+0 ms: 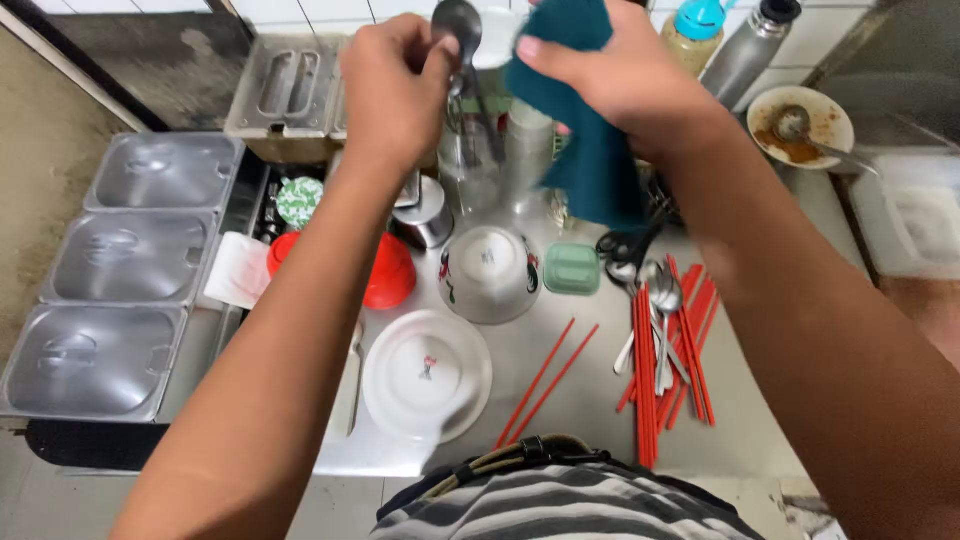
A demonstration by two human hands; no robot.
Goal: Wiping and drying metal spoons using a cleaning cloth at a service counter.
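plate [428, 375] before upturned bowl [489, 273] | chopsticks [668, 360] right of both | lidded trays [130, 260] far left

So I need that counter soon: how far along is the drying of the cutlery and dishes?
In hand: the left hand holds a metal spoon while the right hand presses a teal cloth to it. Possibly done: an upturned bowl and white plate. Left: loose spoons and red chopsticks lie in a heap, and a dirty plate sits at the back.

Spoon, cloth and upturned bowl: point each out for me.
Spoon [458, 22]: head view, on its bowl above the left hand.
Cloth [590, 160]: head view, on the hanging teal fold.
Upturned bowl [490, 272]: head view, on its white base.
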